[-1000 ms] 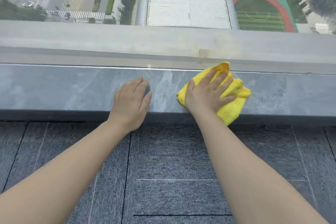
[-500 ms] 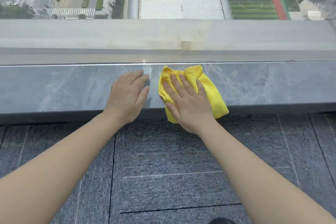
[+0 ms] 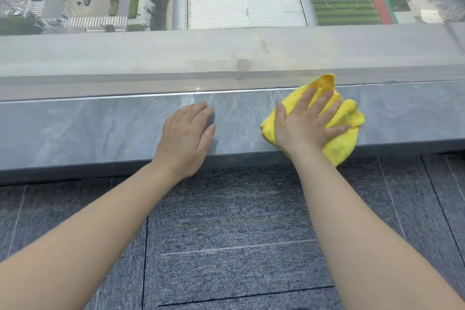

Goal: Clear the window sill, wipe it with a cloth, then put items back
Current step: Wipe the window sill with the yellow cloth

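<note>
window sill (image 3: 100, 128) of grey stone above carpet (image 3: 226, 221); left hand (image 3: 186, 138) flat, right hand (image 3: 305, 123) spread on yellow cloth (image 3: 339, 143).

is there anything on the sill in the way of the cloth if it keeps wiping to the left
Only the left hand, resting flat on the window sill just left of the yellow cloth, which the right hand presses down. Apart from that hand, no object shows on the sill in this view.

A: Cloth (image 3: 339, 143) colour?
B: Bright yellow, plain.
A: Sill (image 3: 100, 128)?
B: Grey-blue stone, pale marbled veining.
A: Carpet (image 3: 226, 209)?
B: Dark grey tiles, fine ribbed weave, thin dark seams.
</note>
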